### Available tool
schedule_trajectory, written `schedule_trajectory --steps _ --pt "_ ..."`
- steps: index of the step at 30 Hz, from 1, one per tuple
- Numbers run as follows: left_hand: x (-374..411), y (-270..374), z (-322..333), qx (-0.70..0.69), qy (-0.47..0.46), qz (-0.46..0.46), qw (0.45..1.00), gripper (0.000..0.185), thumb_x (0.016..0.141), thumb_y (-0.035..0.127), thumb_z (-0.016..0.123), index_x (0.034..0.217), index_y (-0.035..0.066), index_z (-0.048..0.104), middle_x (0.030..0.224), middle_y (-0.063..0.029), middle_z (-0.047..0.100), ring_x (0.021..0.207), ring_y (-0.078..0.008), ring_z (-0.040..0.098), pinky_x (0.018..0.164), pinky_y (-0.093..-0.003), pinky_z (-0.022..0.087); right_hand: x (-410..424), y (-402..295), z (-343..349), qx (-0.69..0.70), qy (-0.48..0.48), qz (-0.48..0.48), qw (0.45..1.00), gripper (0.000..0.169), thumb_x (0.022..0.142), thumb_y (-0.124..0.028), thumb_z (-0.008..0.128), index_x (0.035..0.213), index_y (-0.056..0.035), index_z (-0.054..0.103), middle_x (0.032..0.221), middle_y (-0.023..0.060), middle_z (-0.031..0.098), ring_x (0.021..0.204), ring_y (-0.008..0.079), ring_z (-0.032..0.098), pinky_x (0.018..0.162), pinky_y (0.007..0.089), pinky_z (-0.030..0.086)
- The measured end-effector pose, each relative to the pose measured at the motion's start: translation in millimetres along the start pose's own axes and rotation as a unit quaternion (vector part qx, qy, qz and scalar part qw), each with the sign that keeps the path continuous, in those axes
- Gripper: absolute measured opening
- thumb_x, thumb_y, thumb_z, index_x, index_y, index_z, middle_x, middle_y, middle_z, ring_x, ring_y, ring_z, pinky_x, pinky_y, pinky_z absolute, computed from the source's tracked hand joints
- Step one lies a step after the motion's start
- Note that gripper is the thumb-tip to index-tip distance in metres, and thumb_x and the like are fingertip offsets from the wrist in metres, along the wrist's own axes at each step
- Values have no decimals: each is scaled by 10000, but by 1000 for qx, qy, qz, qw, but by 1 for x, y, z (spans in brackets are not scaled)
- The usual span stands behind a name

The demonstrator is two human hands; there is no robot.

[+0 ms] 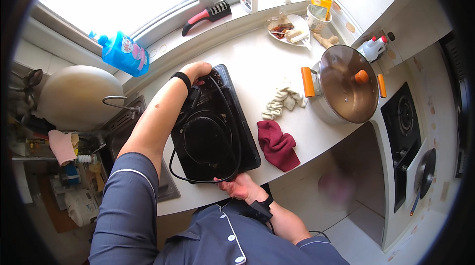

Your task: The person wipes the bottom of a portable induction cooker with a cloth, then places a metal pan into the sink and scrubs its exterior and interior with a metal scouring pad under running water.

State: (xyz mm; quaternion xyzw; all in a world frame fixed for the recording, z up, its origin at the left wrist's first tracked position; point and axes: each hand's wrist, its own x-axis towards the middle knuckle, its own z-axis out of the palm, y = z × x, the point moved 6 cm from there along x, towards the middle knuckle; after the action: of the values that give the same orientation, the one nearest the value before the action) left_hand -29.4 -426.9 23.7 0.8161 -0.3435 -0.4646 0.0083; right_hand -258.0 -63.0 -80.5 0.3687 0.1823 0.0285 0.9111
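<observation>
A black portable induction cooktop [207, 137] lies on the white counter before me, its control panel towards the window. Looped across its top is a black power cord [237, 146], which hangs out past the near left corner. My left hand [196, 71] grips the far end of the cooktop by the panel; some of its fingers are hidden. At the near edge my right hand [239, 187] is palm up, with fingertips at the cord and under the cooktop's rim. Right of the cooktop lie a maroon cloth [276, 144] and a crumpled cream cloth [284, 100].
A lidded pot [343, 87] with orange handles stands at the right. Behind are a plate of food [293, 29] and a knife sharpener [207, 15] on the sill. Left are a sink [169, 183], a blue bottle [124, 53] and a large round pan [79, 96].
</observation>
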Motion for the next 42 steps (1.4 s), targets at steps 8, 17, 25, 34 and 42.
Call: schedule_trajectory --steps 8,17,25,34,42 --pt "35 -5 12 19 -32 -1 999 277 1033 327 423 932 156 616 744 21 599 546 -105 541 508 -275 481 -13 -3 12 10 46 -78 996 566 1068 -416 437 1346 70 515 1179 218 664 936 266 710 504 227 569" --pt "-3 -4 -6 8 -10 13 1000 268 974 341 483 941 110 615 676 -19 587 509 -126 544 462 -296 423 -27 -2 17 -59 57 -140 987 528 1092 -383 365 1367 47 501 1287 285 647 875 288 730 508 217 560" --pt "-1 -82 -56 1 -52 -1 999 491 972 527 469 1255 164 640 779 -52 591 615 -164 587 560 -361 462 -90 7 22 -419 204 -258 846 593 1063 -343 562 1507 10 390 1341 254 625 1110 282 698 800 358 593" --pt "-25 -76 -47 284 273 193 899 568 1024 478 408 948 79 806 1123 -205 711 1065 -425 664 983 -517 526 -57 -3 40 -448 224 -336 798 708 968 -494 731 1341 72 524 1239 130 615 1154 238 614 942 413 558" --pt "66 -155 -59 136 87 284 945 535 935 185 523 1423 -30 573 1372 -269 638 1314 -378 589 1139 -398 430 -24 -12 43 -432 250 -426 755 630 886 -653 745 857 -28 676 751 12 585 662 141 522 590 306 442"
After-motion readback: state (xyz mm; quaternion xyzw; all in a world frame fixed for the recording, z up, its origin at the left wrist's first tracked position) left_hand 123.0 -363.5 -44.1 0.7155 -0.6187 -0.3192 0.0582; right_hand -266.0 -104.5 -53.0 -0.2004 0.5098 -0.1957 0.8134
